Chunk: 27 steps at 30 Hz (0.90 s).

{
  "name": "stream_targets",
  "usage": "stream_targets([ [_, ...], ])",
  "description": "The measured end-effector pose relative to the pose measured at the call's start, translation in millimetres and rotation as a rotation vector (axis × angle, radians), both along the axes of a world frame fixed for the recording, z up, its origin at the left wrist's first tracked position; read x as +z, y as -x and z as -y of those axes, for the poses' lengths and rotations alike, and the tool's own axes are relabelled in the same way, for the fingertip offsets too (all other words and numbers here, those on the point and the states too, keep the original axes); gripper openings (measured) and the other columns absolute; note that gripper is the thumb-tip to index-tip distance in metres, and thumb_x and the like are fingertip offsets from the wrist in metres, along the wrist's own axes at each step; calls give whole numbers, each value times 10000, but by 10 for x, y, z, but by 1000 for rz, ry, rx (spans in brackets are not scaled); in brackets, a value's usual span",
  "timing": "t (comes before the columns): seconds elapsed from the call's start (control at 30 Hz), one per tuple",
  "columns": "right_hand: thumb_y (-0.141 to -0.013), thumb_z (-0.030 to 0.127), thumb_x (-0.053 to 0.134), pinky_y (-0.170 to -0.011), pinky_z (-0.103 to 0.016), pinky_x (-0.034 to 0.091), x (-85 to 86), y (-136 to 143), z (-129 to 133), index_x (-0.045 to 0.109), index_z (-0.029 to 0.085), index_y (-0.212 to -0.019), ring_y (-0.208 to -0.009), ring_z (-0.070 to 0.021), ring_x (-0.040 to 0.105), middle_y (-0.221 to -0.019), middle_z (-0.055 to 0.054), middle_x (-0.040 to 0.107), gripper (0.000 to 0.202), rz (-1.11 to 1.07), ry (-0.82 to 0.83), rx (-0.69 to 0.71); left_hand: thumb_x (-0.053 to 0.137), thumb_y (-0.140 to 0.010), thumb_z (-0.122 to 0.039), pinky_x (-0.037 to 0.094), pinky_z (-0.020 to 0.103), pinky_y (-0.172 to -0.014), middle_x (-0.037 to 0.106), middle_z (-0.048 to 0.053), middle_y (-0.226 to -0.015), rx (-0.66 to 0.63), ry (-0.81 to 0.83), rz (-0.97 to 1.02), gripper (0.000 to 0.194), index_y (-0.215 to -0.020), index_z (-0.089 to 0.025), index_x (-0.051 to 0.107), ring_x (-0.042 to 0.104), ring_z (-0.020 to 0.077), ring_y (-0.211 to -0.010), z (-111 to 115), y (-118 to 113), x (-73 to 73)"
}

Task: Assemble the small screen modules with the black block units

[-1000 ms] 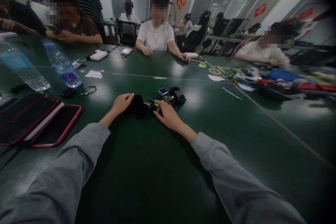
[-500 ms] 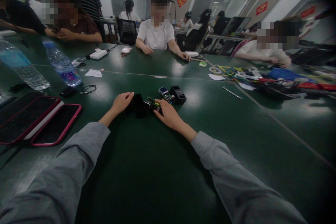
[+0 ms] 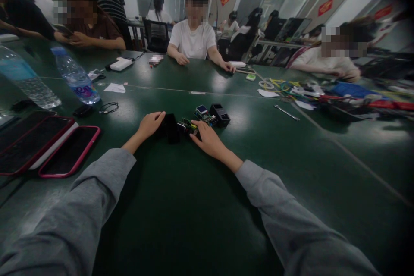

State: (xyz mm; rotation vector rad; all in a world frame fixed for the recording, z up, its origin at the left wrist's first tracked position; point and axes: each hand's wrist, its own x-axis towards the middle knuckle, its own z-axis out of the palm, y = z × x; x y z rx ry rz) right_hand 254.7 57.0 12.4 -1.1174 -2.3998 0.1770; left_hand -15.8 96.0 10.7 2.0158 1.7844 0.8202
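Note:
My left hand (image 3: 150, 124) is closed around the left edge of a black box-like casing (image 3: 172, 130), low over the green table. My right hand (image 3: 208, 139), thumb and fingers together, grips a green circuit board (image 3: 186, 124) just right of the casing. The fingers hide part of that board. Behind it lies another circuit board with a small screen (image 3: 202, 109). A second black casing (image 3: 220, 114) with cut-outs stands at its right.
Phones, including one in a pink case (image 3: 70, 152), and water bottles (image 3: 76, 75) are at left. A wrench (image 3: 286, 112) lies right of the boards, before a heap of cables (image 3: 323, 95). Across the table (image 3: 181, 207) sits a person in a white shirt (image 3: 194, 39).
Both hands keep their places on the casing and the board, with hardly any motion. The whole view has shifted very slightly.

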Motion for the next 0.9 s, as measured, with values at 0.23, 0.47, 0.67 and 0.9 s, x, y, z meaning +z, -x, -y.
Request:
stream_targets([
  [0.23, -962, 364, 475, -977, -506, 464, -17, -16, -7, 376, 179, -1389, -1195, -294, 528, -1278, -143, 536, 476, -10, 8, 3, 293, -929, -558, 314, 282, -589, 559, 31, -652, 3, -2, 18, 496, -668, -197, 511, 486, 167, -624, 21, -6, 15],
  [0.47, -962, 364, 478, -974, -488, 467, -8, -18, 4, 377, 165, -1389, -1192, -286, 529, -1274, -144, 538, 481, -9, 11, 4, 294, -934, -552, 316, 288, -595, 561, 34, -668, 2, -13, 8, 496, -677, -193, 520, 494, 167, -624, 2, 2, -9],
  [0.67, -958, 365, 484, -965, -491, 471, -29, -21, -9, 376, 174, -1387, -1180, -288, 534, -1267, -139, 540, 482, -10, 11, 3, 278, -939, -557, 316, 288, -594, 541, 27, -657, 10, -19, -14, 495, -672, -196, 487, 486, 165, -618, 8, -7, -5],
  [0.9, -952, 345, 493, -974, -495, 468, -35, -10, -15, 378, 168, -1380, -1184, -295, 532, -1273, -143, 538, 478, -10, 5, 3, 268, -941, -546, 325, 280, -608, 569, 34, -693, 19, -9, -41, 497, -693, -191, 512, 494, 167, -652, 17, -21, 9],
])
